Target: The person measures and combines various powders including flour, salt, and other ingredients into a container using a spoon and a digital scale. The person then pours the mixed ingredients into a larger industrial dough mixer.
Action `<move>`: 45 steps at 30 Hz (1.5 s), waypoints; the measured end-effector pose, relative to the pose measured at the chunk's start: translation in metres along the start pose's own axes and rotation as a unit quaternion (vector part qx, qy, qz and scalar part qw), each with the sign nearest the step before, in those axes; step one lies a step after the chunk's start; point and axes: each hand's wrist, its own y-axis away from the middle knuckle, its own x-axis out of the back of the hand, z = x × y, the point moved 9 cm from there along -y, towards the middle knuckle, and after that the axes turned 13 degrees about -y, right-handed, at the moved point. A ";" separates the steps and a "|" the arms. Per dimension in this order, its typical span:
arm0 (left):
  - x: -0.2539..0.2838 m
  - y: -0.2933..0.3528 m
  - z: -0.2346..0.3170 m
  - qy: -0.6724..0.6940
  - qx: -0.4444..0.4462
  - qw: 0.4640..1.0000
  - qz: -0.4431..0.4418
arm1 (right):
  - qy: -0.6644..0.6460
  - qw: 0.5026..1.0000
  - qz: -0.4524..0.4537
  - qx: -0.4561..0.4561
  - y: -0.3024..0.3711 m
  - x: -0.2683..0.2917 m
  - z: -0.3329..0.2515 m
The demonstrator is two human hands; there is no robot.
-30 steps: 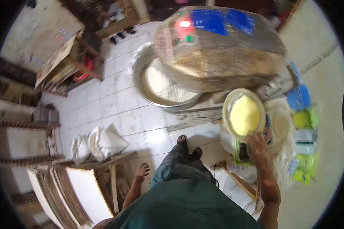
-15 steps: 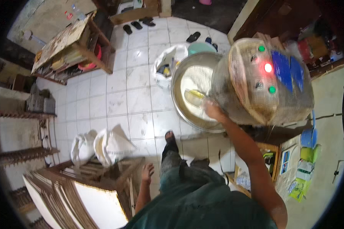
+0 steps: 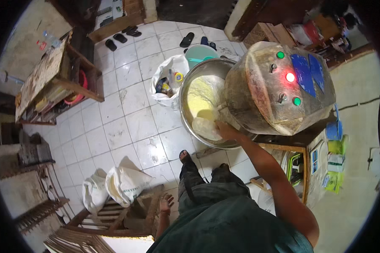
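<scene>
The right hand point(image 3: 224, 130) tips a small pan point(image 3: 205, 127), gripped at its rim, over the mixer bowl point(image 3: 185, 110)'s near edge, yellow flour point(image 3: 202, 95) mostly in already; left hand point(image 3: 166, 203) hangs open, empty.

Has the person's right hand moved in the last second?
Yes. The right hand went from the small yellow-filled bowl beside the mixer into its big steel bowl.

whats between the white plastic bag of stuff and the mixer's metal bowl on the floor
Nothing lies between them in the head view: the white plastic bag sits right up against the left rim of the metal bowl, with no floor tile showing between the two.
</scene>
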 end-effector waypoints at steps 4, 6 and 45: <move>0.031 -0.024 0.028 0.035 -0.073 0.997 0.015 | -0.039 0.978 0.178 -0.105 -0.031 0.022 0.047; 0.018 0.003 0.073 -0.039 -0.098 0.994 0.016 | 0.076 0.960 0.264 -0.058 -0.045 0.017 0.090; -0.442 0.197 -0.016 -0.560 -0.312 0.758 -0.119 | -0.071 0.695 0.714 -0.040 0.776 0.239 0.243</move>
